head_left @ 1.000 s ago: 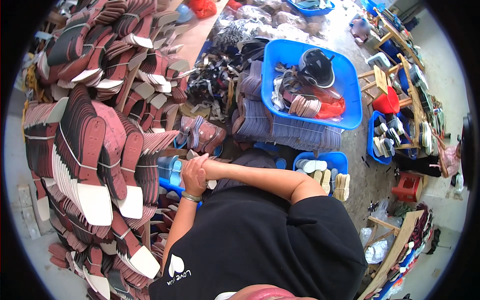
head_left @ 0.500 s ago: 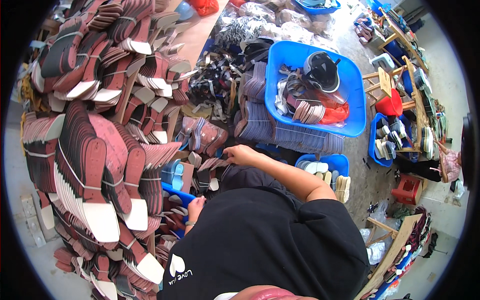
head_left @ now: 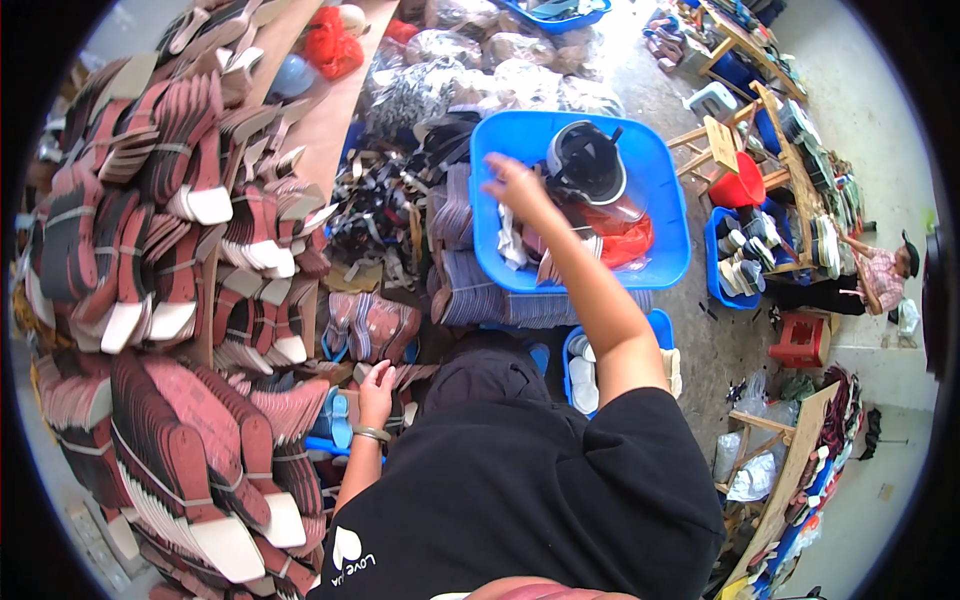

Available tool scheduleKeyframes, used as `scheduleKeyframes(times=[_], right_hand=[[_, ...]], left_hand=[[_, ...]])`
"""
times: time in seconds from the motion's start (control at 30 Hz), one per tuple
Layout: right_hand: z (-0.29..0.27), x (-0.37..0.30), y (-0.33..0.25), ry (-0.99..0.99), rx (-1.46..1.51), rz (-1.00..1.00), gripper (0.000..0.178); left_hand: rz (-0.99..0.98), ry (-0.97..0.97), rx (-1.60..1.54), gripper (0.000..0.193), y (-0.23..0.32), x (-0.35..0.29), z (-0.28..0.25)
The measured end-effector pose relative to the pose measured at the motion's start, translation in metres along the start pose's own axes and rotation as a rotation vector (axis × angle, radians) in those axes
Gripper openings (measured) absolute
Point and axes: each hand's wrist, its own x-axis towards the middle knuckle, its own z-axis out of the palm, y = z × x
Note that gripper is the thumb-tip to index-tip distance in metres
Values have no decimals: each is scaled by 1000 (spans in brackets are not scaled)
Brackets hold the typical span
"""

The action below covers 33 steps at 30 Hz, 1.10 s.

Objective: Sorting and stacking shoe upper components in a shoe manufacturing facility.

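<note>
My right hand [head_left: 516, 188] is raised over the left part of a blue tub [head_left: 679, 235], its fingers apart and nothing visible in them. In the tub lie a black and white helmet [head_left: 586, 160], a red plastic bag [head_left: 628, 242] and pale strips of material. My left hand [head_left: 375, 396], with a bracelet at the wrist, is low beside bundled patterned pieces [head_left: 385, 328] and a pair of blue slippers [head_left: 340, 418]. Its fingers are curled together; whatever they hold is too small to make out.
Tall stacks of tied red and black insoles [head_left: 190, 440] fill the left side. Striped bundles [head_left: 470, 283] support the tub. Beyond are clear plastic sacks [head_left: 520, 85]. On the right stand a red bucket [head_left: 738, 182], a red stool [head_left: 800, 338], wooden racks and another person [head_left: 880, 280].
My right hand has moved from the bundles near my body up over the blue tub. My left hand has risen slightly and moved left. The whole view has shifted.
</note>
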Motion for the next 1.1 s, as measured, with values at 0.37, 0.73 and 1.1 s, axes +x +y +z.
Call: scheduleKeyframes(times=[0.37,0.73,1.1], right_hand=[[-136,92,125,-419,-511,409,73],[-52,64,49,-353,-58,174,52],[6,-56,-109,-376,259,-111,25]], left_hand=[[-34,-194,-57,30,105,80,51],[-189,-312,-384,26,116,134,83],[-67,-419,-587,23,227,173,108]])
